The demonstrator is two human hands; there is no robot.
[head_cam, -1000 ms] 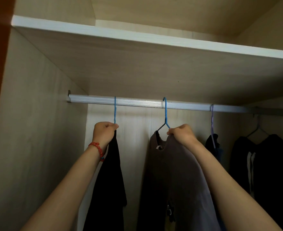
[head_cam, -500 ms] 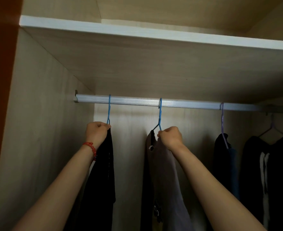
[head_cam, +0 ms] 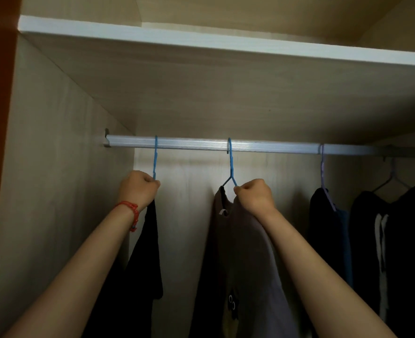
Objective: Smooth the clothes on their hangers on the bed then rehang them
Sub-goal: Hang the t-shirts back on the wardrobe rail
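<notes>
My view has drifted left over the last second, so the rod (head_cam: 226, 145) and both hooks sit further right and lower in it than they did; the grey shirt (head_cam: 245, 252) has swung edge-on and back, now showing its front again; both hooks stay over the rod, so nothing has come off yet; I judge I am either just seating these two or about to lift them for the bed, and I cannot tell which.

My left grip (head_cam: 138, 189) is a closed fist clamped on the neck of the left blue hanger (head_cam: 155, 157); its hook rises straight above my knuckles to the rod; the black garment (head_cam: 147, 252) hangs directly beneath the fist, along my forearm, touching it; a red bracelet (head_cam: 129, 213) sits on that wrist.

My right grip (head_cam: 255, 193) is closed on the right blue hanger (head_cam: 230, 164), pinching its near shoulder wire just below the neck; the hook stands up and to the left of my knuckles; the shirt's collar lies just left of the fist and its body falls below it.

Beyond my right grip, well apart, a purple hanger (head_cam: 322, 167) carries dark clothes (head_cam: 328, 240).
</notes>
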